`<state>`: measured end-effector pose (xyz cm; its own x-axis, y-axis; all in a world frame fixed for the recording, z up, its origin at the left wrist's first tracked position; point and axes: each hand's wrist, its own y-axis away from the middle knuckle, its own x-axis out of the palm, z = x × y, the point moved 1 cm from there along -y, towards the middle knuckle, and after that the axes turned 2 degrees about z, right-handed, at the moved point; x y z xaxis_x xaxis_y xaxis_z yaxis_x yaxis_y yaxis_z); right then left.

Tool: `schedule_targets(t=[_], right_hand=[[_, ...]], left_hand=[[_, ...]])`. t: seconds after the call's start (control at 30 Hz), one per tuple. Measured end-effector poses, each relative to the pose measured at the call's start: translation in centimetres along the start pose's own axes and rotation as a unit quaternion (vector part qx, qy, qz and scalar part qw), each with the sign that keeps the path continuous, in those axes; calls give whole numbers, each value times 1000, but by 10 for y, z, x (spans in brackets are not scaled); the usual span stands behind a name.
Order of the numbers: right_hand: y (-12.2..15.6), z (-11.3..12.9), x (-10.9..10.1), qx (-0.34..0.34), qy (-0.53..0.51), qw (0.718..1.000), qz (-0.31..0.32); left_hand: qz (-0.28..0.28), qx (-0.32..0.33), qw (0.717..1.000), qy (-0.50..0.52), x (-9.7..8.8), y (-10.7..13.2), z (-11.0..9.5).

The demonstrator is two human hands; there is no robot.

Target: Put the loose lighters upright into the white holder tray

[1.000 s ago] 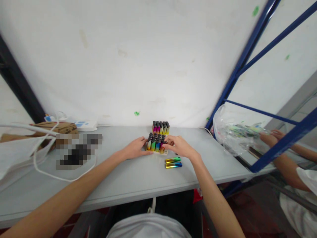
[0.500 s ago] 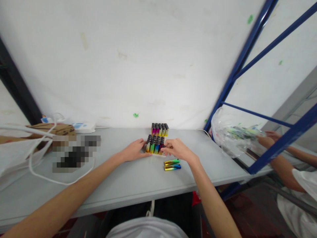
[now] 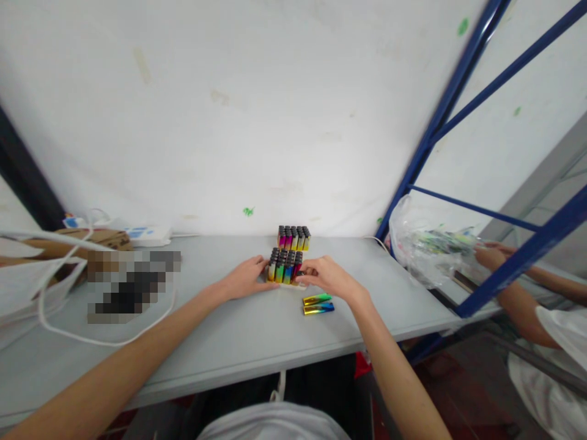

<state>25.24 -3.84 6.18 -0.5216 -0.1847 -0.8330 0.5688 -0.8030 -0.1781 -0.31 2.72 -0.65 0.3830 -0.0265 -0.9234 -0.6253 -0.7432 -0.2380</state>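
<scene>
A front block of upright lighters (image 3: 284,269) with black tops and shiny multicoloured bodies stands on the grey table, in what looks like a clear tray. My left hand (image 3: 245,280) grips its left end, thumb along the front and fingers behind. At the right end, my right hand (image 3: 328,276) has its fingers pinched on a lighter, mostly hidden by them. Nearer to me, a gold-green lighter (image 3: 316,299) and a gold-blue lighter (image 3: 318,309) lie flat side by side. Behind stands a second block of lighters (image 3: 294,237), pink to yellow, near the wall.
On the left are a cardboard box (image 3: 103,238), a white cable (image 3: 82,337) and a blurred-out dark object (image 3: 132,287). A blue metal frame (image 3: 419,150) rises at the right, beside a clear plastic bag (image 3: 415,253). Beyond it, a co-worker's arm (image 3: 518,299) reaches over the table.
The view has shifted slightly. My right hand's fingers sit a little closer in against the right end of the front block; my left hand stays on the other end.
</scene>
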Motion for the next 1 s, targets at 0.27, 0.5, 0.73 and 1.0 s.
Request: schedule_targets(t=[0.27,0.5,0.73,1.0], right_hand=[[-10,-3,12,115,97,988,-26],[15,-12,-8,90,8,992,88],[25,-23,-15,136,123,968,173],[16,-36,-8,156,129,967,157]], left_hand=[[-13,-1,1000,-18,2,1,2],[-10,2,1000,-2,1,0,1],[-7,8,1000,-1,2,-2,2],[-9,0,1000,12,0,-1,2]])
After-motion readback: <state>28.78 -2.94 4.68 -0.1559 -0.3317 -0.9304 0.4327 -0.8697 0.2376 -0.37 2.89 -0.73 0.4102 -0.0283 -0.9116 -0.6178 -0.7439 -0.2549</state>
